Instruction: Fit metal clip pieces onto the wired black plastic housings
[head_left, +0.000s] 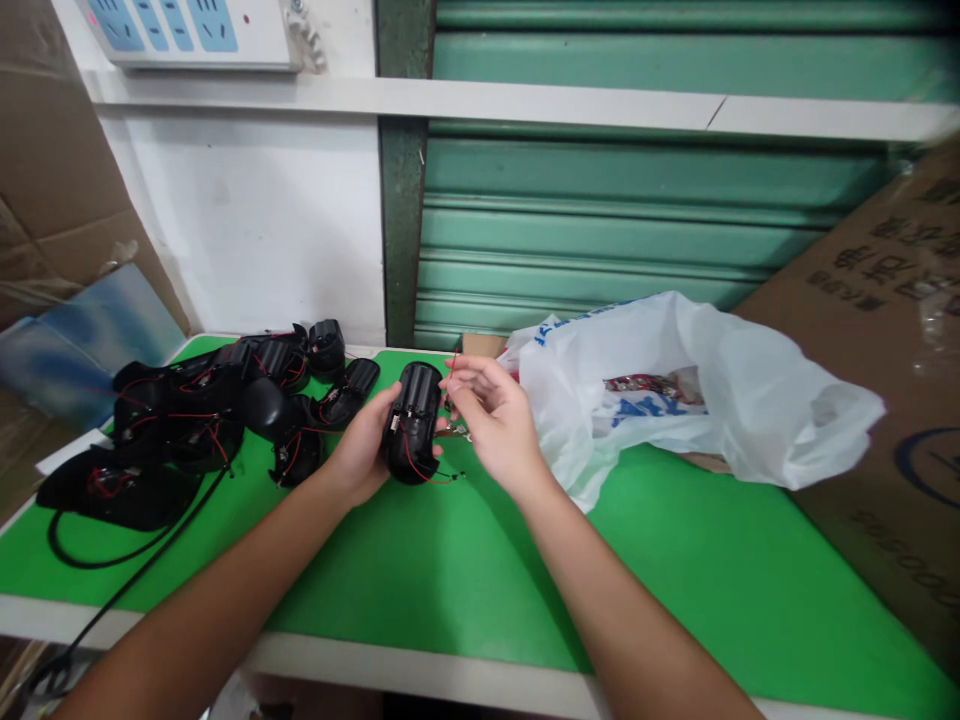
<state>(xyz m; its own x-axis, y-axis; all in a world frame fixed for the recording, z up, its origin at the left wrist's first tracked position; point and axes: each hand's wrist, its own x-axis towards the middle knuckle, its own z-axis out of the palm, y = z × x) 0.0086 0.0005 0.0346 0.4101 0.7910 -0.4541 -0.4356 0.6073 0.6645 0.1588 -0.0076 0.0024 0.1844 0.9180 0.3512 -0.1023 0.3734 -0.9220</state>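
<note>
My left hand [366, 445] is closed around a black plastic housing [414, 415] with a ribbed upper part. A red wire [417, 466] curves over the housing's lower end and sticks out to the right. Just right of the housing, my right hand [495, 415] pinches a thin red wire [455, 362], whose end points up past the fingertips. Small metallic parts [459, 430] show beneath the right fingers; what they are attached to is hidden.
Several similar black housings [270, 408] with red wires lie to the left. A black cable [142, 575] runs over the front edge. At right, a white plastic bag [675, 400] holds red-and-metal parts. Cardboard [885, 330] flanks the green tabletop [675, 590]; a socket strip [195, 35] is above.
</note>
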